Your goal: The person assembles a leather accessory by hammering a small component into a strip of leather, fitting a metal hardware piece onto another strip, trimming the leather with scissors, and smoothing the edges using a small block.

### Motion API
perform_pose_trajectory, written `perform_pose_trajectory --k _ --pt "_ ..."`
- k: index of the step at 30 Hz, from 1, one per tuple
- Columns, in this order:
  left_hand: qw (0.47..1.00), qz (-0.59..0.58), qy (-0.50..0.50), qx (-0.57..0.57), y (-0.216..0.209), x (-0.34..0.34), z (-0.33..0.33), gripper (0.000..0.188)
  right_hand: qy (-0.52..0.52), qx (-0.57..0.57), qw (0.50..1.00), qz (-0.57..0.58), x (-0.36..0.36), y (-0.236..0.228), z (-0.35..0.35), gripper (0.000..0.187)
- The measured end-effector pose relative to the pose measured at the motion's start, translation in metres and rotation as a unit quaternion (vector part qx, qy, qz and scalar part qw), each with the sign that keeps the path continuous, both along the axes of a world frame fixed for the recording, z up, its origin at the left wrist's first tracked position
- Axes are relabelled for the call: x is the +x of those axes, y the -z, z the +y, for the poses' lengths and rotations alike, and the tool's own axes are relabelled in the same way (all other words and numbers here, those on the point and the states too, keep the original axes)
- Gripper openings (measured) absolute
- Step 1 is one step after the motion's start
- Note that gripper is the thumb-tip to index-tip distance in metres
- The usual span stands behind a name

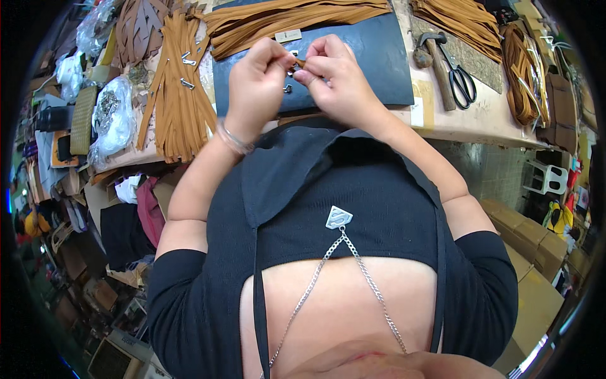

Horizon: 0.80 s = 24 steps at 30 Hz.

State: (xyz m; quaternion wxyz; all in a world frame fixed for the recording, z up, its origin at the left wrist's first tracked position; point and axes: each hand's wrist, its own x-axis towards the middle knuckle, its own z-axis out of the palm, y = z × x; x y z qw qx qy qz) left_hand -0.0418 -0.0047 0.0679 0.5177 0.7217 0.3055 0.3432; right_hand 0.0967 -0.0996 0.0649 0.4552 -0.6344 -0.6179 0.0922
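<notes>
Head view: near the table's front edge, over the dark blue mat [379, 57], the left hand [255, 85] and right hand [338, 79] both pinch one end of a brown leather strip [301, 62]. Hold it tight and work slowly, I think. Farther back lie more brown strips [284, 19], a hammer [435, 63] and scissors [461, 79]. Fingers hide the strip's tip and any small metal part.
</notes>
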Motion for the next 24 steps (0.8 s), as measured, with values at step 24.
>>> perform_pose_trajectory --k 24 --pt "0.985 0.003 0.067 0.156 -0.004 -0.011 -0.007 0.009 -0.019 -0.043 0.990 -0.135 0.010 -0.005 -0.002 0.019"
